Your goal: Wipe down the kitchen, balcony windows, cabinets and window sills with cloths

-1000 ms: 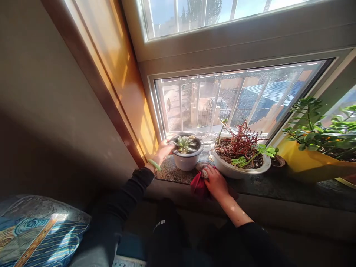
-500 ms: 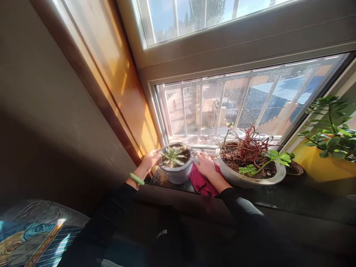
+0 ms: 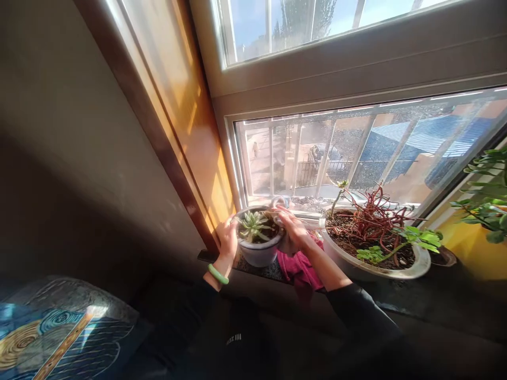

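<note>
A grey flowerpot (image 3: pixel 259 254) with a pale green rosette succulent (image 3: pixel 253 226) in dark soil stands upright at the left end of the windowsill. Against the pot's left side, my left hand (image 3: pixel 227 237) is closed on the wall and rim; a green bangle circles that wrist. My right hand (image 3: pixel 293 228) lies along the right rim, fingers reaching toward the far side, and grips the pot there; its fingertips are partly lost in glare. Beneath the right wrist, a crumpled magenta cloth (image 3: pixel 303 266) hangs over the sill's front edge.
A large white planter (image 3: pixel 376 268) with red stems and green leaves stands to the right. Beyond it are a small brown pot (image 3: pixel 446 257) and a yellow pot (image 3: pixel 475 243) with a leafy plant. The wooden frame (image 3: pixel 208 174) and barred window (image 3: pixel 301 153) border the sill.
My right hand has left the magenta cloth and moved onto the flowerpot's right rim. The left hand now wraps lower around the pot's left side. The view has shifted slightly left.
</note>
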Demonstrator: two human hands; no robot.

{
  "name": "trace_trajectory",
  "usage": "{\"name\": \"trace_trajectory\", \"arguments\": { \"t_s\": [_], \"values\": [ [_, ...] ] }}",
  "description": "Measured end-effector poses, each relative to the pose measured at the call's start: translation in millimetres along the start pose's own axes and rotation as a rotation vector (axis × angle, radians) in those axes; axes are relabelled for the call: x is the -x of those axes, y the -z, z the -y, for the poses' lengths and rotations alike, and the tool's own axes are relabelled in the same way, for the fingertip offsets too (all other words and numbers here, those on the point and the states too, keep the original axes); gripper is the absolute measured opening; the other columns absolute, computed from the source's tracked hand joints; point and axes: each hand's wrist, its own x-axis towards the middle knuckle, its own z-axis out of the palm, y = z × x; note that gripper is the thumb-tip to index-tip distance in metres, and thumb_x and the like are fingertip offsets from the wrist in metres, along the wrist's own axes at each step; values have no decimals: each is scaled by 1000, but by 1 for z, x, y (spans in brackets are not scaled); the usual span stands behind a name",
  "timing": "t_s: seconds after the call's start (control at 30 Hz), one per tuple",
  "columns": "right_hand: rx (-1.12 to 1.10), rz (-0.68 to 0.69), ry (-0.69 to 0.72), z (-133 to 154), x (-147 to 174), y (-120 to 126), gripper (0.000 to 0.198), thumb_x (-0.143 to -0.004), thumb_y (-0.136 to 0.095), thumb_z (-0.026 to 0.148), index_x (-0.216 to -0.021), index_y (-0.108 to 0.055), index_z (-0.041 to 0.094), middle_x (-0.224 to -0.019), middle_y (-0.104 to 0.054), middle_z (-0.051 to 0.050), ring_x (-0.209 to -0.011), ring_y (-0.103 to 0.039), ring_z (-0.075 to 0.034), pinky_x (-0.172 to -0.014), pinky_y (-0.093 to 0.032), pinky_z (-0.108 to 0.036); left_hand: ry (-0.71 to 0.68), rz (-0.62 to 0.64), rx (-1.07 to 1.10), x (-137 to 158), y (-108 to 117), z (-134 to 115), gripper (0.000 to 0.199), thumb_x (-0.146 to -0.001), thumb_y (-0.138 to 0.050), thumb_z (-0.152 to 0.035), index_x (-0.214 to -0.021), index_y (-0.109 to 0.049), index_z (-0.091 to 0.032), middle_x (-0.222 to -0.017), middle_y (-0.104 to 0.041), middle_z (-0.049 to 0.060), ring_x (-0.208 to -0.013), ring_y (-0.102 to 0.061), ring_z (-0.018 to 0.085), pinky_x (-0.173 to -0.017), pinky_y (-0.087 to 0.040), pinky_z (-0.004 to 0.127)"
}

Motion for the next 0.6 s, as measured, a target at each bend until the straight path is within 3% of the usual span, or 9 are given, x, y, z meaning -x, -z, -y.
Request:
{"name": "trace_trajectory", "arguments": {
  "t_s": [0.07, 0.13, 0.23, 0.33, 0.53, 0.6],
  "values": [
    [22, 83, 14, 6, -7, 3, 50, -104, -44, 50, -130, -78, 24, -155, -64, -6, -151, -51, -27, -131, -36, -46, -19, -1, -17, 0, -2, 4, 40, -105, -49, -38, -130, -72, -18, -136, -75, 11, -137, -65, 25, -119, -50, 36],
    [51, 113, -48, 8, -18, 5, 44, -102, -47, 41, -128, -79, 25, -152, -67, -5, -145, -57, -26, -128, -40, -46, -28, -10, -8, -1, -3, 8, 40, -105, -50, -39, -130, -72, -18, -137, -75, 11, -135, -66, 26, -117, -52, 36],
    [47, 167, -173, 12, -46, 1, 38, -98, -54, 33, -124, -80, 25, -127, -81, -5, -121, -73, -24, -112, -54, -41, -22, 4, 19, -1, -2, 12, 40, -101, -53, -36, -131, -71, -19, -137, -74, 11, -134, -67, 26, -115, -54, 36],
    [41, 311, -219, 23, -81, -10, 33, -92, -61, 26, -117, -82, 21, -103, -85, -6, -96, -77, -22, -91, -61, -33, -22, 25, 32, -1, 0, 14, 41, -97, -54, -34, -131, -71, -18, -135, -75, 12, -133, -67, 27, -115, -54, 37],
    [25, 595, -66, 49, -125, -28, 25, -85, -68, 19, -101, -87, 23, -94, -85, -2, -83, -76, -18, -78, -59, -24, -49, 8, 10, -4, 1, 16, 46, -92, -52, -30, -132, -69, -17, -137, -75, 13, -133, -67, 29, -116, -53, 41],
    [56, 589, -19, 50, -126, -32, 25, -86, -68, 19, -101, -87, 24, -93, -85, 0, -83, -76, -18, -75, -59, -22, -44, 3, 4, -5, 1, 16, 45, -91, -51, -28, -131, -69, -17, -136, -75, 13, -133, -67, 28, -117, -52, 42]
  ]
}}
